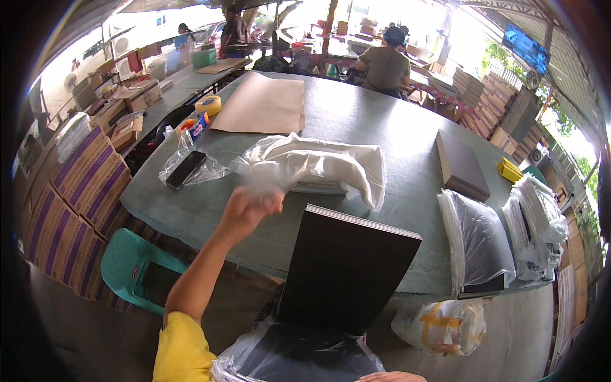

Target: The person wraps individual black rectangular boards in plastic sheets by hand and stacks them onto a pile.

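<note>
My left hand point(254, 207) is raised over the near side of the table, its fingers curled and smeared by motion. A greyish see-through blur rises from the fingers; I cannot make out what it is. Just beyond lies a pile of whitish plastic bags point(324, 159). A thick black board stack point(350, 270) with pale edges stands tilted against the table's near edge. Below it, close to my body, is a black flat piece in clear plastic point(299, 350). My right hand point(391, 377) shows only partly at the lower edge beside that plastic; its grip is hidden.
On the green table point(407, 153) lie a brown paper sheet point(264, 102), a phone point(186, 169), tape rolls point(208, 105) and a dark board stack point(461, 165). Plastic-wrapped stacks point(477, 239) sit at right. A green stool point(130, 267) and cartons point(83, 197) stand at left. People work beyond.
</note>
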The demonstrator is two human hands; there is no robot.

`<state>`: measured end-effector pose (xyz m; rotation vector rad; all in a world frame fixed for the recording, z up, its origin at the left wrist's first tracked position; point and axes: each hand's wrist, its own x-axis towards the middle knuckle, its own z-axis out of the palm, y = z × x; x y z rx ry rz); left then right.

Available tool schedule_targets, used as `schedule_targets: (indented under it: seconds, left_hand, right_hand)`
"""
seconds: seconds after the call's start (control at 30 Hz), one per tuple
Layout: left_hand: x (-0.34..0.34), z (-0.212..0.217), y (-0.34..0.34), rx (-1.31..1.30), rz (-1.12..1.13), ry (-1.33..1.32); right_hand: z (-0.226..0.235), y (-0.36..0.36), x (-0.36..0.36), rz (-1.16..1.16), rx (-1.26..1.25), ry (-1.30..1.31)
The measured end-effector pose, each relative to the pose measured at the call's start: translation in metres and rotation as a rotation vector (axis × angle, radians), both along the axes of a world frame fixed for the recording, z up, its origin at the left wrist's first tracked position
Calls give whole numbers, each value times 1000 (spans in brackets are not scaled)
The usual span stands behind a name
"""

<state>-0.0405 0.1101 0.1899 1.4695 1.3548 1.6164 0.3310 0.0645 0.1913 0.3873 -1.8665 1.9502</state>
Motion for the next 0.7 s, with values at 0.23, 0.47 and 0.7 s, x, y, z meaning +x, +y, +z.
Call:
schedule_targets:
  seconds: [0.23,0.47,0.7]
  left_hand:
    - [2,-18,149,208,202,926]
    - [-30,-79,212,121,373,1153]
    - [-14,-45,204,-87,267,1103]
  right_hand:
    - [2,-16,6,-461,99,-83]
    - [-30,-21,7,-483,-26,45]
    - [-50,-13,5,-441,-51,167]
